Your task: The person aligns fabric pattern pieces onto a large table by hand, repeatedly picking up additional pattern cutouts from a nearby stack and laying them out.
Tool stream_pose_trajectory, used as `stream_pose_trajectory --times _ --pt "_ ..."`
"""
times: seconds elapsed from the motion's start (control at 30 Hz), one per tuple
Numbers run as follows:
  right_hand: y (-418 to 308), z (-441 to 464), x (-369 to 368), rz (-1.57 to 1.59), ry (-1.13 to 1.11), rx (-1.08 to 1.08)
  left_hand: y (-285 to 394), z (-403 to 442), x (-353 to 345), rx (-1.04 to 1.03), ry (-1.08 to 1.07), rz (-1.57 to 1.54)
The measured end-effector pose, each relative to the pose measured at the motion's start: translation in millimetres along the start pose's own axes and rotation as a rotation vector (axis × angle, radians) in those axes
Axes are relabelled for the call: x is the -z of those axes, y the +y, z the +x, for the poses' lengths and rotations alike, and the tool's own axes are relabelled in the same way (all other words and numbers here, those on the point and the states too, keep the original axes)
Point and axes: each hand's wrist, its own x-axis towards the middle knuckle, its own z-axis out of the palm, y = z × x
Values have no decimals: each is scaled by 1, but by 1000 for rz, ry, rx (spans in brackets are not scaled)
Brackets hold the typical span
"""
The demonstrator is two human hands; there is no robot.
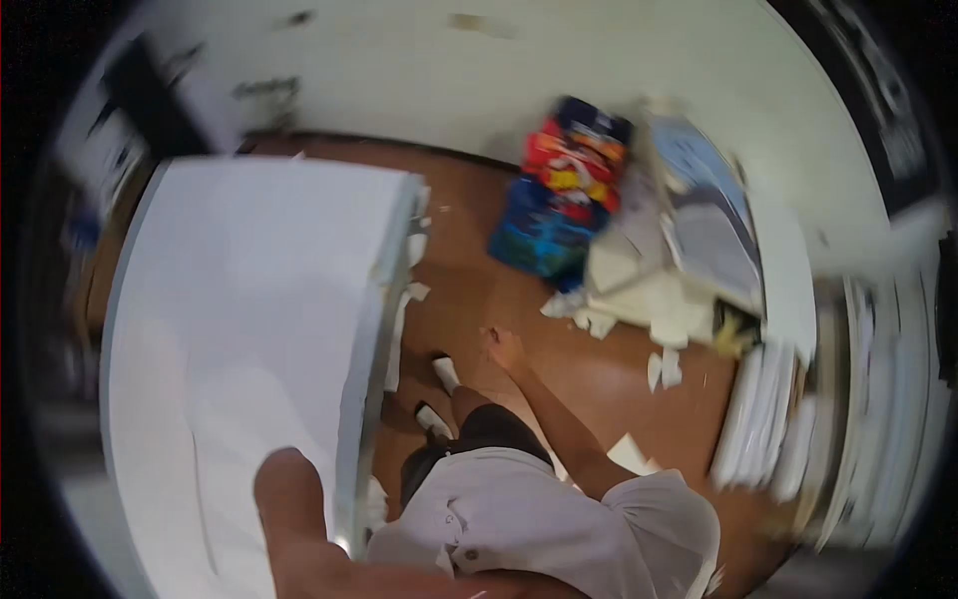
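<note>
My left hand (294, 509) is very close to the camera at the bottom left. One finger or thumb stretches upward from it, and the rest is cut off by the frame. Behind it lies a large white-topped table (269, 270) with a grey edge; whether the hand touches it, I cannot tell. My right hand (504, 349) hangs low over the brown floor, with its fingers loosely curled and slightly apart. Nothing that I can make out is in it. The picture is blurred there.
A bright red and blue printed bag (564, 190) lies by the wall. Beside it is a heap of pale sheets and boards (649, 280). Torn white scraps (664, 369) are scattered over the brown floor (459, 250). Stacked white panels (763, 419) stand at the right.
</note>
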Motion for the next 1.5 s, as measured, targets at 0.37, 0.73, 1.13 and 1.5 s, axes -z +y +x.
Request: stream_pose_trajectory --times 0.37,0.73,1.13,1.5 --pt "245 -84 147 544 498 -693 -100 -111 -258 482 -331 -250" --pt "408 -183 328 973 919 -787 -94 -246 -569 693 -1078 -853" --pt "518 -171 575 1116 1442 -866 -166 -393 -729 809 -1646 -919" --pt "672 -54 904 775 1508 -945 -288 -463 -888 740 -1953 -814"
